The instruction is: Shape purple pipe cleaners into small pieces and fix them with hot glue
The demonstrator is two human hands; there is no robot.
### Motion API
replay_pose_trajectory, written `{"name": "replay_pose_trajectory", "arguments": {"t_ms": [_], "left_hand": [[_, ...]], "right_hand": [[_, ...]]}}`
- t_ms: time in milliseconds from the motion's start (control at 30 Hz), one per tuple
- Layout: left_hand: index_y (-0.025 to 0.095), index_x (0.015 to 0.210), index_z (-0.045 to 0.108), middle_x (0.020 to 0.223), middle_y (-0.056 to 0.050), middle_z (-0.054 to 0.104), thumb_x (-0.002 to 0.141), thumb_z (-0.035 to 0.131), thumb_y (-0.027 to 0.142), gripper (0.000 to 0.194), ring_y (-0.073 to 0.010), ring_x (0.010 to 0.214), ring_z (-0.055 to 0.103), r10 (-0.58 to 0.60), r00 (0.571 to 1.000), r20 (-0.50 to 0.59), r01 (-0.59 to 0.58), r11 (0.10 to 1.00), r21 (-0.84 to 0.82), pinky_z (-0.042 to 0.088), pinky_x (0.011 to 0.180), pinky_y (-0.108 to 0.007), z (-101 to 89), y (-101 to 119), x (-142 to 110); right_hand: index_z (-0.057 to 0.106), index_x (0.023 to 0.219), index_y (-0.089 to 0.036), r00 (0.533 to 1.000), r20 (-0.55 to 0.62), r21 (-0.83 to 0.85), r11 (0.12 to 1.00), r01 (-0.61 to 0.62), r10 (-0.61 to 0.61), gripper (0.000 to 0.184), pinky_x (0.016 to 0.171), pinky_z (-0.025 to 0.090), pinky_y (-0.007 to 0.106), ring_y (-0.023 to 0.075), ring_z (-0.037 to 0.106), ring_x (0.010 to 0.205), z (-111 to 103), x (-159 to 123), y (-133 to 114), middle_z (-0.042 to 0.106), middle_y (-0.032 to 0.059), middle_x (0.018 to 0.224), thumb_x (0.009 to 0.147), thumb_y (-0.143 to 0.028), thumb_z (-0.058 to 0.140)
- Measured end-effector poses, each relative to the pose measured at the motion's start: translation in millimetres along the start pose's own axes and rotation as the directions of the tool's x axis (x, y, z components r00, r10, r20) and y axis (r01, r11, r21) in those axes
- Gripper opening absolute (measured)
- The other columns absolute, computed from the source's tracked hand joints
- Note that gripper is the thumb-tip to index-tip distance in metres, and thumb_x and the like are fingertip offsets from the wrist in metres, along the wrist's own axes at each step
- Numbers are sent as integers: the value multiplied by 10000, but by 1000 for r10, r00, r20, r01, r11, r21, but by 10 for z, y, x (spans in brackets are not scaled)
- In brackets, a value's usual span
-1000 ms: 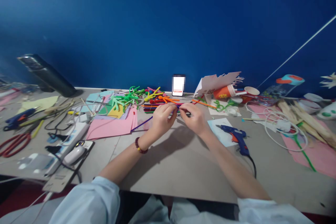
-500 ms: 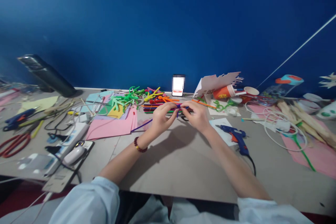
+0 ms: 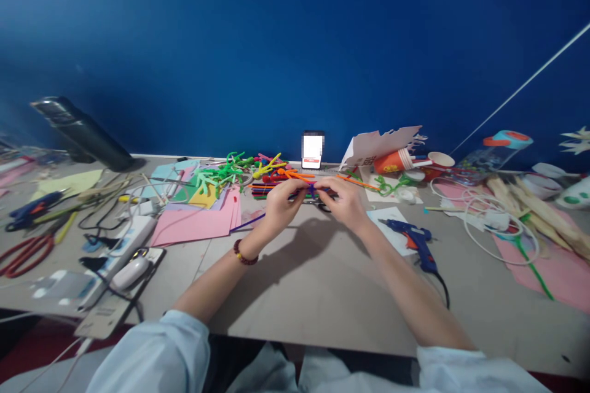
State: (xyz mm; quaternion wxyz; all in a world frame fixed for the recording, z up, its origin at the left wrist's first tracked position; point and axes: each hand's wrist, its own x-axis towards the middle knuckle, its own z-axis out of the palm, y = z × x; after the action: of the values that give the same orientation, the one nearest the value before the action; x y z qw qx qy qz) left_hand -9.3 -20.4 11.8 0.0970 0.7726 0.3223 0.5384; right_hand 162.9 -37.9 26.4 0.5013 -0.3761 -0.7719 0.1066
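Between my two hands, above the middle of the table, is a purple pipe cleaner [image 3: 312, 190], bent or twisted where the fingertips meet. My left hand [image 3: 283, 204] pinches it from the left, with a beaded bracelet at the wrist. From the other side my right hand [image 3: 343, 201] pinches it too, thumb and fingers closed. A second purple length [image 3: 247, 223] runs out from behind the left hand toward pink paper; whether it joins the held piece is hidden. Just beyond the hands lies a bundle of coloured pipe cleaners [image 3: 262, 189], partly covered by my left hand.
A lit phone [image 3: 313, 150] stands against the blue wall. Bent green pipe cleaners [image 3: 221, 173] and pink paper [image 3: 193, 225] lie left, beside a power strip [image 3: 124, 252]. To the right are a blue glue gun [image 3: 417, 239], paper cups [image 3: 394, 161] and a coiled white cable [image 3: 502, 221].
My left hand has shifted slightly left. The purple pipe cleaner between the fingertips shows more clearly, with a short piece hanging down. The right hand stays nearly in place.
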Motion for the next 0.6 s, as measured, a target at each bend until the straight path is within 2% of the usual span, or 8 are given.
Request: {"name": "replay_pose_trajectory", "arguments": {"t_ms": [133,400,600], "left_hand": [[174,870,636,835,-49,691,843,534,174,105,-139,772,646,7,1000,1,-7,1000,30,514,719,-255,-3,1,1],[173,881,628,811,-40,688,830,558,164,87,-132,747,639,68,998,2,-68,997,25,518,706,-250,12,19,-4],[175,923,627,871,-55,688,812,562,150,132,-148,804,642,9,999,32,-8,1000,-4,527,744,-279,1,42,3]], "right_hand": [[624,963,-215,997,26,32,997,-73,73,168,660,560,288,173,636,836,-3,3,29,664,58,962,837,-181,520],[649,878,-211,999,-1,-12,999,-32,32,156,686,559,323,185,652,820,46,-21,120,693,47,906,806,-150,524],[666,850,-212,1000,-28,-49,999,7,-9,150,738,555,343,191,664,834,27,-22,126,708,49,882,808,-165,529]]}}
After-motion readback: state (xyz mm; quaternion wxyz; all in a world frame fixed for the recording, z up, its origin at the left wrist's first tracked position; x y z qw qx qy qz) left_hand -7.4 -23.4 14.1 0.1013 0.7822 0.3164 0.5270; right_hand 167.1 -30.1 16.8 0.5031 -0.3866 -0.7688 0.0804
